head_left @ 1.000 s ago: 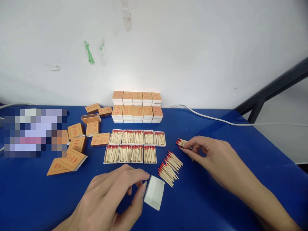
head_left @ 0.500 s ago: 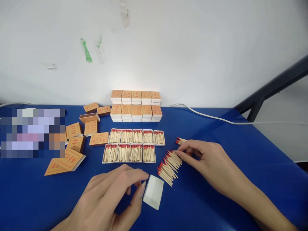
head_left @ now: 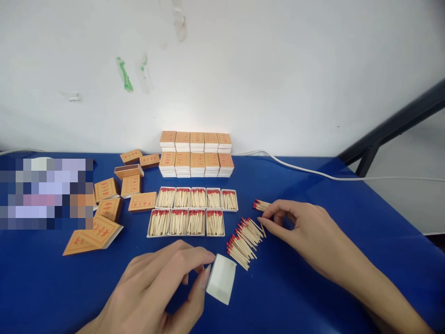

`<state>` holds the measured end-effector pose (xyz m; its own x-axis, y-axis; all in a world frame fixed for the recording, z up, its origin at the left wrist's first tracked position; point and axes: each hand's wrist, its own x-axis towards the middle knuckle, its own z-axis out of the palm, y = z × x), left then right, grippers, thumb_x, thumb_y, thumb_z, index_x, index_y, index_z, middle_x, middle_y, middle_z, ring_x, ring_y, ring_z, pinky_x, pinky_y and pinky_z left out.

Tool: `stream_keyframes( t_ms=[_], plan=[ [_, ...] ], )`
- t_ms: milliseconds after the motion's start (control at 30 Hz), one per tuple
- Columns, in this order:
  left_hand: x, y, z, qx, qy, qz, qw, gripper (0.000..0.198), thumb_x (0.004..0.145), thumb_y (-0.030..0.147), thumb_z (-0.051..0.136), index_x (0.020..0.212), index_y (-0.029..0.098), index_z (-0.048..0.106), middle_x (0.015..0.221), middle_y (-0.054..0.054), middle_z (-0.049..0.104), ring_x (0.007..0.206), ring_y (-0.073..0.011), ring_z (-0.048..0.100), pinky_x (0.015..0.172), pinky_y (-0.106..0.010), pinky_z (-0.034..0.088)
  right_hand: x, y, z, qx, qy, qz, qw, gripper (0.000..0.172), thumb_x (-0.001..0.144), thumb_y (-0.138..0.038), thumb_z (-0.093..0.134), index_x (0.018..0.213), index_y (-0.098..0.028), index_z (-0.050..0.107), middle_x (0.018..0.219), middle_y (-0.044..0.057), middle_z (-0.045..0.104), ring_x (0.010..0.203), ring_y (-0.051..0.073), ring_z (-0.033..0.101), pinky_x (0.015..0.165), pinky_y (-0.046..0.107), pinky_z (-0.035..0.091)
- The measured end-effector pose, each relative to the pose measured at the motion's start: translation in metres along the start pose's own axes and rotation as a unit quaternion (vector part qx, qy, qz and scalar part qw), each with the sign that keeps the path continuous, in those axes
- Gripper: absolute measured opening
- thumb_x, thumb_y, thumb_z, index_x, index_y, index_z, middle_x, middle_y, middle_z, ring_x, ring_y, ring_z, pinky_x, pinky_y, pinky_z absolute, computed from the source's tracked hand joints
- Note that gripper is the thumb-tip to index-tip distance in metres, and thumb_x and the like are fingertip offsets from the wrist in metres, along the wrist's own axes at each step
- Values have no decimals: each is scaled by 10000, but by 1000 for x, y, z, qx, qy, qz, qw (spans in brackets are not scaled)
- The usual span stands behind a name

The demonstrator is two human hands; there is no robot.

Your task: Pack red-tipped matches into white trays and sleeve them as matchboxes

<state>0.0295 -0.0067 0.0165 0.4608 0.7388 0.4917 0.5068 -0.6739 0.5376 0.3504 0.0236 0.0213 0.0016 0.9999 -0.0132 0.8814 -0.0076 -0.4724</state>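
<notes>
My left hand (head_left: 167, 283) is closed, thumb and forefinger pinching the left edge of a white matchbox tray (head_left: 221, 280). No matches show in that tray. Beyond it lies a fanned row of loose red-headed matches (head_left: 246, 241) on the blue table. At the right end of this row my right hand (head_left: 299, 225) is closed, its thumb and forefinger together at a single match (head_left: 263, 230); the fingertips partly hide it. A smaller bunch of matches (head_left: 260, 205) lies behind the right fingers. Two rows of match-filled trays (head_left: 188, 222) stand left of the loose matches.
Closed matchboxes (head_left: 197, 162) are stacked in two rows against the white wall (head_left: 278, 93). Several orange matchbox sleeves (head_left: 142, 202) lie scattered at the left, beside a blurred-out patch. A white cable (head_left: 299, 168) runs along the back right, near a dark metal bar (head_left: 392, 130).
My right hand has shifted slightly right, and a match at its fingertips has come away from the row's end. My left hand and the tray stay almost in place.
</notes>
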Motion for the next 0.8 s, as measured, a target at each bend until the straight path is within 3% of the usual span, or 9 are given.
stream_keyframes(
  t_ms=[167,367,533,700,800],
  plan=[
    [0,-1,0,-4,-12,0,1000,269,1109,103,587,1286,295,651,941,74,776,679,-83,705,737,-206,609,0,-4,5,18,11,-12,1000,231,1033,-476,727,933,-305,848,796,-9,793,658,203,667,631,344,475],
    [-3,0,2,-1,-5,-3,1000,241,1130,100,584,1275,279,656,928,64,745,706,-90,700,735,-221,593,-5,-13,7,76,-38,-23,996,313,1098,-530,662,957,-312,837,850,-21,815,714,199,678,656,347,469],
    [0,-3,-2,14,-33,11,999,264,1128,106,573,1318,277,638,905,66,727,715,-93,727,742,-236,599,-5,-15,4,67,-25,-20,997,297,1083,-536,669,962,-314,825,869,-19,813,738,202,703,674,354,480],
    [6,-5,-3,18,-94,43,994,288,1130,207,570,1407,275,607,725,112,664,559,-126,707,585,-270,575,-9,-19,5,29,-28,-19,999,315,1051,-603,717,986,-298,765,815,-18,769,702,208,708,665,361,490],
    [4,-7,2,41,-100,52,993,362,1115,313,621,1473,281,584,793,85,771,619,-174,784,574,-302,603,-14,-21,9,10,-13,-39,999,334,1029,-626,755,995,-293,751,835,-7,769,738,223,735,708,369,528]
  ],
)
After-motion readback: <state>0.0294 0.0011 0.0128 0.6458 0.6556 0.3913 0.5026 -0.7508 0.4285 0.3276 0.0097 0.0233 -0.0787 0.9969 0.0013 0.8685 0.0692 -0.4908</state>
